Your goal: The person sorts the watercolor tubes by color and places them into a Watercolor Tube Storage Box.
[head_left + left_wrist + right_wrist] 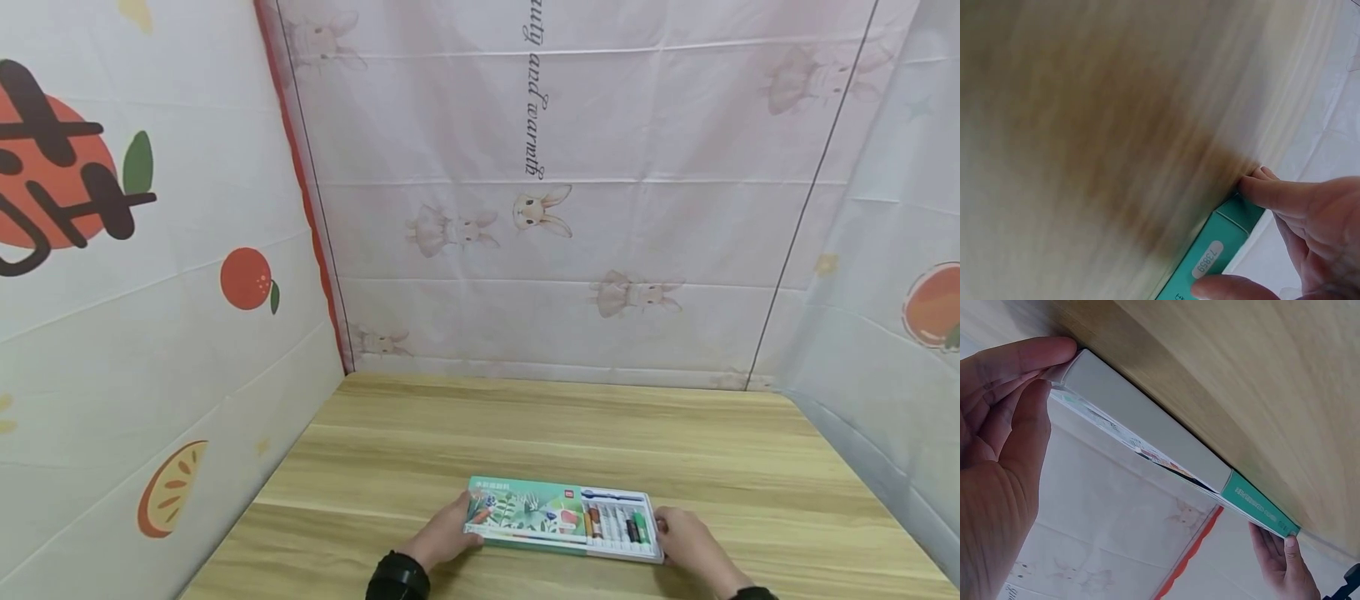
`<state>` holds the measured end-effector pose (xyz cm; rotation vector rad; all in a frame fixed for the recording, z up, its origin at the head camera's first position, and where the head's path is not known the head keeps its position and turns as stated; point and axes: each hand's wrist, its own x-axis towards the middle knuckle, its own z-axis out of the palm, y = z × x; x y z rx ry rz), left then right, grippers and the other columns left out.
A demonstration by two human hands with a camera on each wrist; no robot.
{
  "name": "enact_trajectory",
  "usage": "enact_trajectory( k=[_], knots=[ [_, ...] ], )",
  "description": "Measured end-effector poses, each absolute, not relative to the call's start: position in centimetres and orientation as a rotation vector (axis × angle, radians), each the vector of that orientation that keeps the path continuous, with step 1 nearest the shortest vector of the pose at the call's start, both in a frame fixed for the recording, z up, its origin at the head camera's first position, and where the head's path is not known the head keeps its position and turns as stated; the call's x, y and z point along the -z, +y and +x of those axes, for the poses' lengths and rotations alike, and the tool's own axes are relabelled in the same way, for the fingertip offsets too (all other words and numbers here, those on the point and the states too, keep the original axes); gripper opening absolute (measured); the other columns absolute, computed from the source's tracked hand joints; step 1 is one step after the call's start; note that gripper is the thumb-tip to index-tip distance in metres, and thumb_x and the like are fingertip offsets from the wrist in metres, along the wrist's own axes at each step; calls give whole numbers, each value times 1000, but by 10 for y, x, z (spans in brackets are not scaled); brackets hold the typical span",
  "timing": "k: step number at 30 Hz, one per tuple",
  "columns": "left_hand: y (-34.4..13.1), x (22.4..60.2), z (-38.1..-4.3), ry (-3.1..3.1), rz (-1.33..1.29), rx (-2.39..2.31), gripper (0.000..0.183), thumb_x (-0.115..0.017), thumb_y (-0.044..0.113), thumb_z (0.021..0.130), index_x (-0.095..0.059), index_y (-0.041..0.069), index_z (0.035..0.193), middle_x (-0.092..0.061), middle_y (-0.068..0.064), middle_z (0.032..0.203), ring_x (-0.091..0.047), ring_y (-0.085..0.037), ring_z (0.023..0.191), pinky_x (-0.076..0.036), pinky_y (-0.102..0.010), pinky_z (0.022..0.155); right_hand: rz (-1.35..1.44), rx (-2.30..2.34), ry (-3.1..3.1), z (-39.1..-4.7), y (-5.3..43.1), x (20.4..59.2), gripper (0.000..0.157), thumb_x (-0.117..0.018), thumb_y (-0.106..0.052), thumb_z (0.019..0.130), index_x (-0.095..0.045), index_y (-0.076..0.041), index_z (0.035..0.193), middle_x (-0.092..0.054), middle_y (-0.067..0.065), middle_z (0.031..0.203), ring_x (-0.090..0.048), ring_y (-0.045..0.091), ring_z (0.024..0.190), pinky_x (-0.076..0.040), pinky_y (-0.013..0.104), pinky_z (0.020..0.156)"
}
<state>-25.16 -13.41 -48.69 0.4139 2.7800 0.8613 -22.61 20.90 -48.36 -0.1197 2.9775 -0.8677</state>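
A paint set lies low on the table in the head view. Its green printed sleeve (pixel 525 510) covers the left part, while a white tray (pixel 624 551) sticks out to the right. Several paint tubes (pixel 617 525) with coloured caps lie in the tray, below a blue strip along its far edge. My left hand (pixel 446 532) grips the sleeve's left end, its thumb across the green side near a white label (pixel 1208 259). With thumb and fingers, my right hand (pixel 1007 412) pinches the outer end of the tray. The sleeve hides the tray's other part.
The wood-grain table (pixel 570 425) spreads around the box. A pinkish rabbit-print cloth (pixel 480 317) hangs behind it, and a fruit-print cloth (pixel 180 350) stands along the left. Another cloth (pixel 877 358) borders the right side. A black band (pixel 399 575) circles the left wrist.
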Motion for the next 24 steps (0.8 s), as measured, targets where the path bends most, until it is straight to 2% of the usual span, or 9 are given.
enact_trajectory(
  k=[24],
  knots=[
    [-133, 487, -252, 2774, 437, -880, 71, -64, 19, 70, -26, -8, 123, -35, -21, 121, -34, -31, 109, -28, -42, 88, -65, 891, 2927, -228, 200, 485, 22, -48, 6, 72, -53, 11, 93, -50, 4, 64, -45, 10, 47, -40, 19, 38]
  ],
)
